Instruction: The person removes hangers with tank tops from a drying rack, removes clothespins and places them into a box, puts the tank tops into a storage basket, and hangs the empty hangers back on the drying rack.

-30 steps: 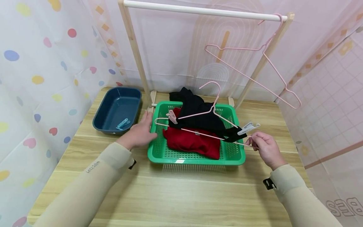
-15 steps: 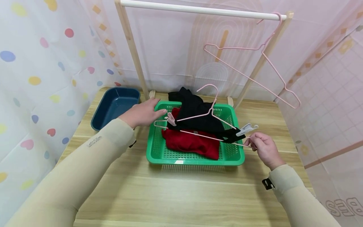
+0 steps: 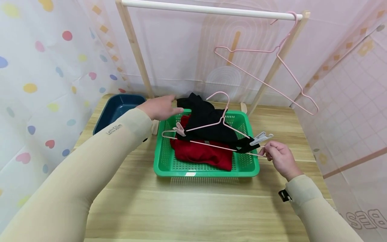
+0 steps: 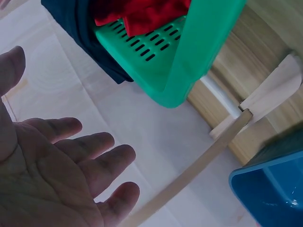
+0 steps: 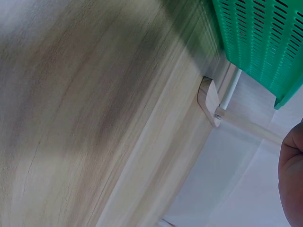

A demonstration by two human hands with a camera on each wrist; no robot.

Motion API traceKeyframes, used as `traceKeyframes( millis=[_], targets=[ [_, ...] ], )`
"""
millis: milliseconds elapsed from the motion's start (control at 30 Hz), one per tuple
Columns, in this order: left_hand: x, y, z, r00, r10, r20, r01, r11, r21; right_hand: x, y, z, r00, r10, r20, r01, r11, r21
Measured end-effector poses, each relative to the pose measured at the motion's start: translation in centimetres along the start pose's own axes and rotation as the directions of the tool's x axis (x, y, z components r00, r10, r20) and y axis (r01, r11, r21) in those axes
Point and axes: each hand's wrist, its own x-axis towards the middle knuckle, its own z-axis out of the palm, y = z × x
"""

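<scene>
The wooden table [image 3: 196,208] carries a drying rack with a white rail [image 3: 211,10] along its back edge, and a second pink hanger [image 3: 252,50] hangs near the rail's right end. At the middle of the table's back half sits the green basket [image 3: 205,174], its long side parallel to the front edge; the dark blue tub [image 3: 121,107] is near the table's back-left corner. The left sleeve [image 3: 114,141], printed "Let'sSlim", now covers the tub's front part and hides the light-blue clips seen there a second ago. A black garment [image 3: 205,116] trails over the basket's back rim, and a folded red garment [image 3: 201,156] lies in front of and under it. Across both lies the held pink hanger [image 3: 223,118], above the basket: its long axis runs left to right, its right end slightly nearer the front edge, and its hook points backward, curling left. The left hand [image 3: 160,107] has moved from beside the tub to over the basket's back-left corner, fingers spread, holding nothing. The right hand [image 3: 282,159] still pinches the hanger's right end. A white clip [image 3: 259,138] and a pink clip [image 3: 179,129] sit on the black cloth at opposite ends.
</scene>
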Motion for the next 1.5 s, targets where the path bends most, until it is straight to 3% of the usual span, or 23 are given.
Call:
traceKeyframes(
  millis=[300, 633, 800, 1000, 1500],
  targets=[
    [1.1, 0.9, 0.0, 0.999, -0.033, 0.024, 0.032, 0.999, 0.041, -0.4, 0.1, 0.2, 1.0, -0.015, -0.002, 0.015, 0.999, -0.031],
    [2.0, 2.2, 0.0, 0.999, -0.001, 0.041, -0.003, 0.995, 0.1, -0.6, 0.0, 0.2, 0.999, -0.031, -0.007, 0.031, 0.998, -0.045],
    [2.5, 2.6, 0.3, 0.997, -0.003, 0.079, -0.006, 0.994, 0.107, -0.6, 0.2, 0.3, 1.0, -0.017, -0.002, 0.017, 0.999, -0.042],
    [3.2, 2.6, 1.1, 0.991, 0.055, 0.124, -0.063, 0.997, 0.055, -0.8, 0.3, 0.2, 1.0, -0.016, -0.006, 0.016, 0.999, -0.049],
    [4.5, 3.3, 2.5, 0.98, 0.169, 0.109, -0.181, 0.978, 0.108, -1.6, 0.0, 0.3, 1.0, -0.023, -0.005, 0.023, 0.999, -0.037]
  ],
)
